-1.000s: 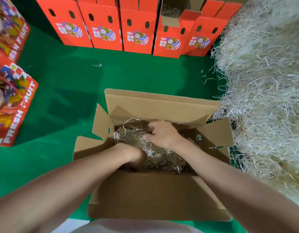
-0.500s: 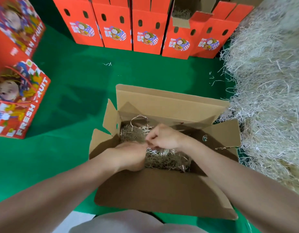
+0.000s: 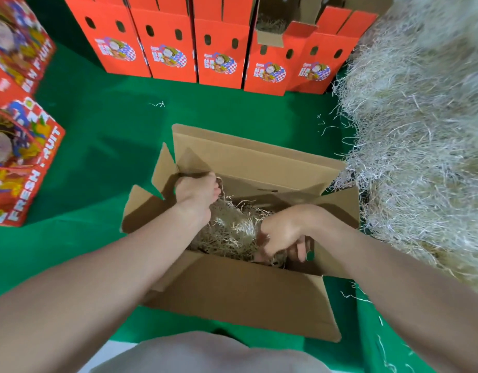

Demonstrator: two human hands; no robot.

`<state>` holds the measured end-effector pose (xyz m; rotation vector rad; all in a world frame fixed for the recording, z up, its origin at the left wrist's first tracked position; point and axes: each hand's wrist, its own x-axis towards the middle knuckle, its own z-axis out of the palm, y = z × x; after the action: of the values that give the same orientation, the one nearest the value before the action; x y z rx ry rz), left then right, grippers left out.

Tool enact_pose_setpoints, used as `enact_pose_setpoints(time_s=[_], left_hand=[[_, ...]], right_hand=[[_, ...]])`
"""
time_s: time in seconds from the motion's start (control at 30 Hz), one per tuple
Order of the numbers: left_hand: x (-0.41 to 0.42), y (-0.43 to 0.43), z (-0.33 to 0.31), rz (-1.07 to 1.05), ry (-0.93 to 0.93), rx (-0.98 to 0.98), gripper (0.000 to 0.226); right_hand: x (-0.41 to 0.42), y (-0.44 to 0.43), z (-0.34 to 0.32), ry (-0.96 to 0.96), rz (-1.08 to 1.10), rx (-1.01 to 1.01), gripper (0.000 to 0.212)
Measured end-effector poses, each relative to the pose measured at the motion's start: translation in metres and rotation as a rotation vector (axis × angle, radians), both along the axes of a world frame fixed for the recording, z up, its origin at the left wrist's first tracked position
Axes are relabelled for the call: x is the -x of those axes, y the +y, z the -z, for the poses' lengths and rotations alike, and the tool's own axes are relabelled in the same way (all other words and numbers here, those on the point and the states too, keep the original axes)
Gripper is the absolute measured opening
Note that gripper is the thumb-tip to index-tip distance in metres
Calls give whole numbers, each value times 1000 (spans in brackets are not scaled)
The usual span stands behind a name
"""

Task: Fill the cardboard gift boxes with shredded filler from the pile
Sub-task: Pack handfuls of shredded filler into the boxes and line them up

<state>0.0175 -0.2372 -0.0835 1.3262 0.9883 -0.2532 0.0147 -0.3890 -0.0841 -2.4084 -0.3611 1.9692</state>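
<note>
My green cloth bench (image 3: pixel 98 157) holds an open brown cardboard box (image 3: pixel 246 300), red printed gift boxes (image 3: pixel 221 49), and a pale shredded-filler pile (image 3: pixel 420 130).

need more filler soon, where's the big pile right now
In the head view the pile of shredded filler fills the right side on the green cloth, right beside the right flap of the open cardboard box.

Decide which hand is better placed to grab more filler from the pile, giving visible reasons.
Right. The right hand grips filler at the right end of the box, beside the pile; the left hand is at the far-left corner and would have to cross.
</note>
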Motion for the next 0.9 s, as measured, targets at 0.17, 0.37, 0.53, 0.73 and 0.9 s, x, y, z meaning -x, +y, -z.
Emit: enact_pose_setpoints(time_s=[0.17,0.37,0.53,0.73,0.9], left_hand=[[19,7,4,593,-104,-260,10],[25,-7,12,2099,115,-827,25],[-7,-11,27,2119,127,-1059,21],[-6,10,66,2185,389,-1031,10],[4,24,90,1968,295,-1003,34]], right_hand=[[13,-3,13,-51,75,-122,13],[-7,-12,4,-486,-134,-57,31],[-6,22,13,-399,-386,42,28],[-1,32,60,-234,-278,5,34],[-15,12,73,-573,10,-57,24]])
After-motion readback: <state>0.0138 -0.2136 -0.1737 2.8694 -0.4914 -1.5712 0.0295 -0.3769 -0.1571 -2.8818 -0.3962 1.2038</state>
